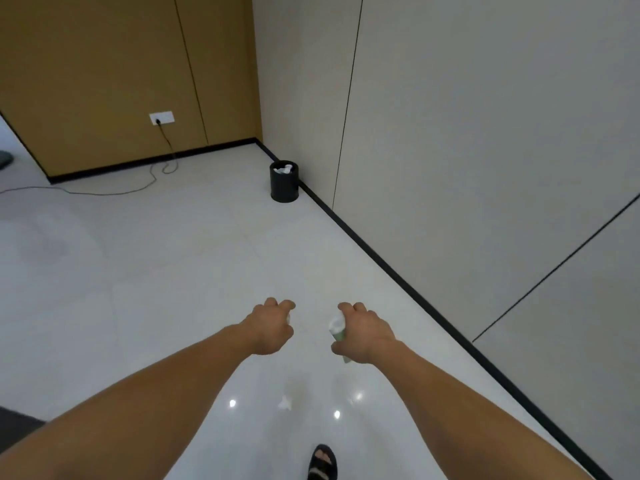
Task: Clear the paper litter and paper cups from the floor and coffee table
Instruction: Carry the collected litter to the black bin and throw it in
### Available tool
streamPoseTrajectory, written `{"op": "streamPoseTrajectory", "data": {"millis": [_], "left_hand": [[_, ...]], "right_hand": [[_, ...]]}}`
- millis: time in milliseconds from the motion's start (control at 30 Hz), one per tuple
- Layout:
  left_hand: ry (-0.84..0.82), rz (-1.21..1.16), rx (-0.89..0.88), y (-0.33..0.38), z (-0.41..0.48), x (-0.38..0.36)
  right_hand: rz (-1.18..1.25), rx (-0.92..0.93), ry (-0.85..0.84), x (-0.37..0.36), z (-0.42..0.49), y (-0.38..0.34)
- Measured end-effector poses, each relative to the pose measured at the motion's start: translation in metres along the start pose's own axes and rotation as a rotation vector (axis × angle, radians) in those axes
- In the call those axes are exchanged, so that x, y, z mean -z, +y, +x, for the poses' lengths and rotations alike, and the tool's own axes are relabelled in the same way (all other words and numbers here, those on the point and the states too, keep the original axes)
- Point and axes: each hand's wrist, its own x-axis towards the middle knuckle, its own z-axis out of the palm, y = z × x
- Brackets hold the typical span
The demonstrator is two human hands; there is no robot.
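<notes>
Head view: mid-task, judging by load. Black bin [284, 189] stands in floor's far corner by wall and holds crumpled paper [284, 168]; I'm well short of it. My left hand [272, 327] clenched around paper scrap [287, 318], only white sliver showing. My right hand [367, 332] grips squashed paper cup [336, 326], white-green. Small white patch [284, 403] on floor [173, 271] between my forearms: litter or reflection, cannot tell. Coffee table out of sight.

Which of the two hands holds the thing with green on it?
The right hand: its white cup shows green near the bottom. The left hand shows only a white scrap.
</notes>
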Motion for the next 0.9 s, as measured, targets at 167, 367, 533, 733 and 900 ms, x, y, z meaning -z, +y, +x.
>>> {"op": "streamPoseTrajectory", "data": {"millis": [167, 367, 533, 733, 900], "left_hand": [[0.033, -0.058, 0.072, -0.026, 0.096, 0.079], [0.041, -0.080, 0.099, -0.074, 0.233, 0.155], [0.078, -0.140, 0.064, -0.111, 0.354, 0.241], [0.057, -0.097, 0.029, -0.141, 0.478, 0.331], [0.009, -0.071, 0.035, -0.162, 0.596, 0.382]], "right_hand": [[-0.046, 0.080, -0.006, 0.070, 0.121, -0.024], [-0.091, 0.108, -0.011, 0.127, 0.276, -0.054], [-0.082, 0.063, -0.009, 0.181, 0.405, -0.083], [-0.037, 0.038, 0.004, 0.239, 0.537, -0.109], [-0.037, 0.023, -0.026, 0.274, 0.664, -0.107]]}}
